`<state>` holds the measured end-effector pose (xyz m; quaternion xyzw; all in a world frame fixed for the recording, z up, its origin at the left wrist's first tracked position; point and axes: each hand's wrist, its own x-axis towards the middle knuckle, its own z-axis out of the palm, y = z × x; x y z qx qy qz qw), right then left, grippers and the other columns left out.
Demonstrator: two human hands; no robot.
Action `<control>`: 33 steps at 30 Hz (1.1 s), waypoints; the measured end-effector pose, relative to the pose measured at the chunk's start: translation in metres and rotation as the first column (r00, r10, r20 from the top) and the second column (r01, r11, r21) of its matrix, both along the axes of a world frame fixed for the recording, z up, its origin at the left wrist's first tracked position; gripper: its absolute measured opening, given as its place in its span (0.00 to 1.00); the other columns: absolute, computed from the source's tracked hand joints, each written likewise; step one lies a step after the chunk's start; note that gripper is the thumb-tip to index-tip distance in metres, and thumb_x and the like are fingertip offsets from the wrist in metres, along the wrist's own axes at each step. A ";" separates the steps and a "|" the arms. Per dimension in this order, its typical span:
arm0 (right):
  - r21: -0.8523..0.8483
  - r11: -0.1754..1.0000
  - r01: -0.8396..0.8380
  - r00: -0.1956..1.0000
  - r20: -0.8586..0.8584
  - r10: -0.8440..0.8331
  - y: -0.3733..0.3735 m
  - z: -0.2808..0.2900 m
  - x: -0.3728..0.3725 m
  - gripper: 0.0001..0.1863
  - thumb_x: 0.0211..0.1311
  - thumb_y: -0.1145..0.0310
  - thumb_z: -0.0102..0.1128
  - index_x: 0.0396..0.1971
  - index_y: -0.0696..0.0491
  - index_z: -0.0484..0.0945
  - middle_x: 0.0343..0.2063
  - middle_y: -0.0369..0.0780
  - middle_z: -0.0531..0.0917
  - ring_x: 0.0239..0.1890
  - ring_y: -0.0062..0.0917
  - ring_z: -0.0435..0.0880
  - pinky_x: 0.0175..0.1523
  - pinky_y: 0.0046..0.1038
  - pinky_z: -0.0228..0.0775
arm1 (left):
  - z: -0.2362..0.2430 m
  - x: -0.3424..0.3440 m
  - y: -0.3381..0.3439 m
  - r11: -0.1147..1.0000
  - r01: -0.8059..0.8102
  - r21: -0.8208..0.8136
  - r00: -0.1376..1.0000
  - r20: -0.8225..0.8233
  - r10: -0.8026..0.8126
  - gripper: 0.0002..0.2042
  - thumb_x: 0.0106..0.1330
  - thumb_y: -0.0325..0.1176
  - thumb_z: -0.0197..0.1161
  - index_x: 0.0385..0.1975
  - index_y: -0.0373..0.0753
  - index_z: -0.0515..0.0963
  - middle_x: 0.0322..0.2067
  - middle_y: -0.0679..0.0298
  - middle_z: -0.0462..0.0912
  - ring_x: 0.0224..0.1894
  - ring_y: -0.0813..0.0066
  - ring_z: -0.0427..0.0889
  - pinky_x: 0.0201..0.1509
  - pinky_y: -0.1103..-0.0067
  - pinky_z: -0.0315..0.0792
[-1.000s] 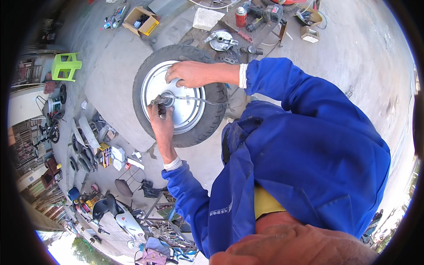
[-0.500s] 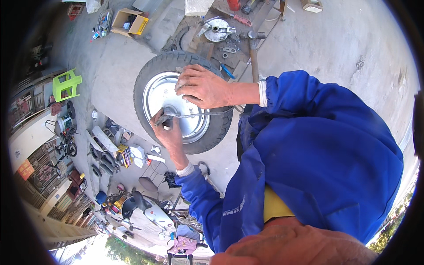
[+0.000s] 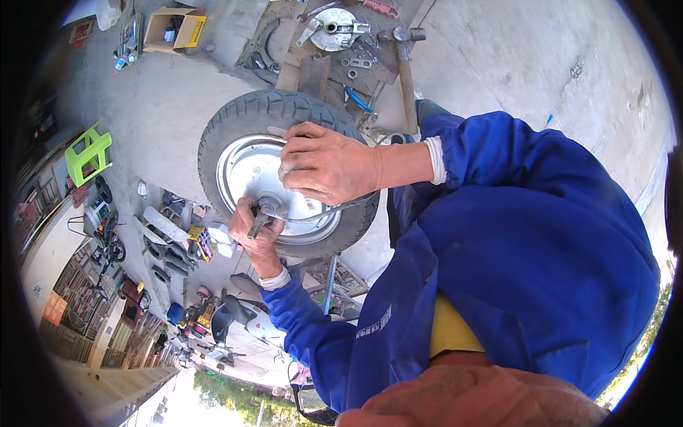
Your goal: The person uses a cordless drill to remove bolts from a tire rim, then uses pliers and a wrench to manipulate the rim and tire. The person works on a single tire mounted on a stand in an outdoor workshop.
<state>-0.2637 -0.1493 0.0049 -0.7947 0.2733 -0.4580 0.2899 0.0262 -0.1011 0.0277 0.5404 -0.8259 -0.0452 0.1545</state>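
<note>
A wheel (image 3: 245,110) with a black treaded tyre and a silver hub leans in front of me, tilted. My left hand (image 3: 257,238) is closed around the axle end at the hub's centre, with a flat dark metal piece (image 3: 257,226) between its fingers. From the axle a dark cable (image 3: 334,211) runs right, passing below my right hand. My right hand (image 3: 331,164) lies over the upper right of the hub and rim, fingers bent and pressed together. Their tips are hidden, so what they hold is unclear. A thin grey piece (image 3: 277,131) shows beside its index finger, at the tyre's edge.
Beyond the wheel lie a round metal brake plate (image 3: 333,30), a hammer (image 3: 405,78), a blue-handled tool (image 3: 358,99) and small metal parts. A cardboard box (image 3: 173,32) stands far left, a green stool (image 3: 88,154) at left. Parked scooters (image 3: 238,317) fill the lower left.
The wheel has tilted and shifted slightly left and down in view. My left hand has moved left and down along with the axle; my right hand remains over the rim, its fingers more closed.
</note>
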 end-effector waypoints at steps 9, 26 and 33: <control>0.026 0.999 -0.027 0.999 -0.023 0.028 0.000 0.002 0.000 0.12 0.52 0.69 0.73 0.38 0.50 0.83 0.40 0.34 0.82 0.52 0.30 0.81 0.69 0.47 0.68 | -0.015 -0.001 0.004 0.997 -0.077 -0.001 0.997 -0.002 0.077 0.36 0.64 0.72 0.65 0.21 0.39 0.69 0.13 0.57 0.66 0.14 0.54 0.69 0.18 0.64 0.64; 0.000 0.999 0.047 0.997 -0.058 -0.047 0.001 0.001 0.007 0.08 0.57 0.65 0.70 0.33 0.51 0.83 0.39 0.35 0.85 0.51 0.31 0.81 0.68 0.43 0.67 | -0.022 -0.020 0.021 0.963 -0.267 -0.042 0.961 -0.081 0.263 0.30 0.69 0.60 0.67 0.21 0.39 0.67 0.13 0.59 0.66 0.13 0.59 0.67 0.18 0.66 0.63; -0.035 0.999 0.015 0.986 -0.168 -0.020 0.004 0.005 0.005 0.10 0.59 0.65 0.74 0.37 0.51 0.83 0.40 0.36 0.86 0.53 0.33 0.82 0.66 0.41 0.69 | -0.016 -0.026 0.035 0.914 -0.403 0.043 0.909 -0.103 0.405 0.25 0.63 0.51 0.78 0.28 0.37 0.70 0.19 0.59 0.74 0.20 0.56 0.75 0.26 0.65 0.72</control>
